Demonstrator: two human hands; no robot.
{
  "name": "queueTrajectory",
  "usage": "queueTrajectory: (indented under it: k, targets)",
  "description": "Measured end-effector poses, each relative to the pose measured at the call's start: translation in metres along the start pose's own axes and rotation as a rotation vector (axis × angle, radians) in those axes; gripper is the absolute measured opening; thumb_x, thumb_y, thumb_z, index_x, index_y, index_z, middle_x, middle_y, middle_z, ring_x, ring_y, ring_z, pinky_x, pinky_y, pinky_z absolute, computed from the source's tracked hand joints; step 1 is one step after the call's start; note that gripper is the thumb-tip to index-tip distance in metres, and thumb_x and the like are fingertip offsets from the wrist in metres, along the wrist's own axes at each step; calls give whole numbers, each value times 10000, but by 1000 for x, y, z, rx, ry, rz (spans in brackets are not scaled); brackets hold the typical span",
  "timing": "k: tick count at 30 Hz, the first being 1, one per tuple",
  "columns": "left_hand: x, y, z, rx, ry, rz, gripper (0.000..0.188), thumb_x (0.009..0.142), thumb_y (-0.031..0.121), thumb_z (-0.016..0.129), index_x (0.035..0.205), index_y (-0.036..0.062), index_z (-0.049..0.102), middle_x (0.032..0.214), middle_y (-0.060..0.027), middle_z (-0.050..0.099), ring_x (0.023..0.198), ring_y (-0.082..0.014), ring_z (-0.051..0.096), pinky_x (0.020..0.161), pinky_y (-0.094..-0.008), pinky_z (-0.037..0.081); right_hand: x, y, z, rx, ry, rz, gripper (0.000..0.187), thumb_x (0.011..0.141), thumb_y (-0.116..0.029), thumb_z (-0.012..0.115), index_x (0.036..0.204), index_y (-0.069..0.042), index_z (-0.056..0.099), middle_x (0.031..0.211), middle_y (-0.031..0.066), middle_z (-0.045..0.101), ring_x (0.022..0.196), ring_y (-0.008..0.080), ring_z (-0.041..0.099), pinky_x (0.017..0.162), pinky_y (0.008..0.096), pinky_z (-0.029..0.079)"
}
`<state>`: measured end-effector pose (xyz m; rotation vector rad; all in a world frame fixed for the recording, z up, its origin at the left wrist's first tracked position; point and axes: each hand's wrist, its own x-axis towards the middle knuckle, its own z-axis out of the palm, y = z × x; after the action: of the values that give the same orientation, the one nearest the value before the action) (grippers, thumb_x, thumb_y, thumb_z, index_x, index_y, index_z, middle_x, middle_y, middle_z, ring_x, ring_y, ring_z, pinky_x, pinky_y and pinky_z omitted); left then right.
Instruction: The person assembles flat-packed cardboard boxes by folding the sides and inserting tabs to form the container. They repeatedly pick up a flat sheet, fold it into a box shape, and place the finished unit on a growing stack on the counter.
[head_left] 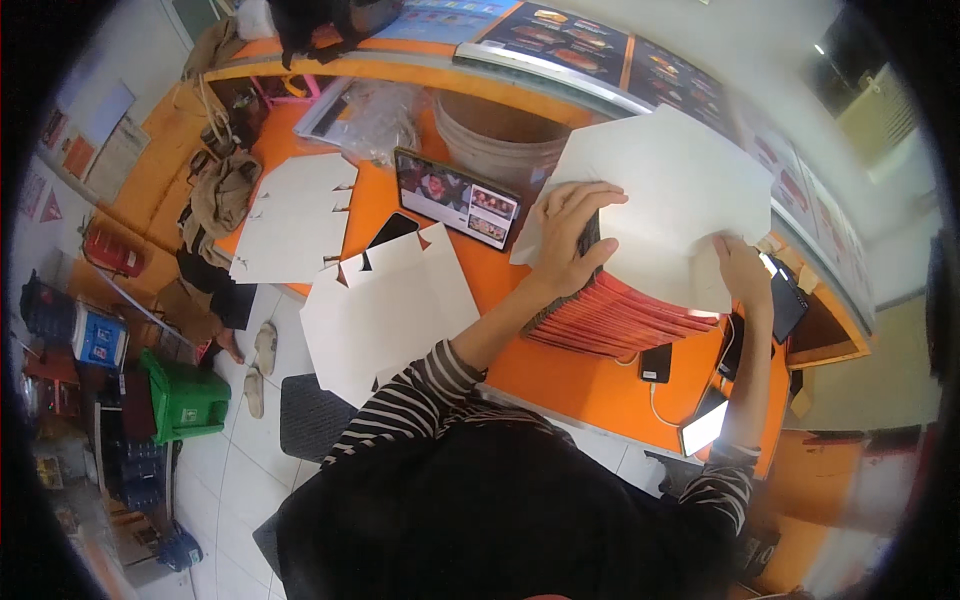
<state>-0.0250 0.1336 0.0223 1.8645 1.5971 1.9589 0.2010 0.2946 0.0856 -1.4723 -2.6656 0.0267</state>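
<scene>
A tall stack of cardboard box blanks [630,315], red at the edges, stands on the orange counter with a white blank [670,190] on top. My left hand [572,238] lies against the left side of this top blank, thumb and fingers apart. At its right side, my right hand [742,268] is closed on a bent-up flap of the white blank; some of those fingertips are hidden. Two more white blanks lie to the left: one with notched edges [295,220], and a nearer one [385,310] overhanging the counter's front edge.
A tablet [457,198] leans before a round tub [490,135]. Phones lie on the orange counter [505,370], one [655,363] with a white cable. A clear plastic bag [380,115] sits behind. Sandals [260,365] and a green bin [185,400] stand on the floor left.
</scene>
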Motion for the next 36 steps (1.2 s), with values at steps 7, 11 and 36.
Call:
queueTrajectory:
  k: [7,11,36]
  targets:
    - [-28,-6,-20,-83,-2,24,590,827,390,511,1314,83,382,1331,-123,387,1213,-302,308,1028,-412,154,-43,-45,-26,-22,532,-36,266,896,-264,458,908,-47,612,784,141,595,729,313,584,642,387,453]
    - [-110,-12,-76,171,-243,-265,652,795,362,587,1317,40,366,1347,-151,374,1216,-327,347,1020,-424,227,-120,-116,-19,456,655,-351,72,814,-76,575,871,-43,604,725,72,558,631,205,541,559,294,419]
    - [-242,5,-201,-113,-16,-943,163,721,115,717,821,11,640,734,-20,623,611,-125,561,579,-253,459,-104,-229,193,831,-301,-949,282,701,-236,676,927,-71,637,1030,110,581,1054,293,516,900,394,401]
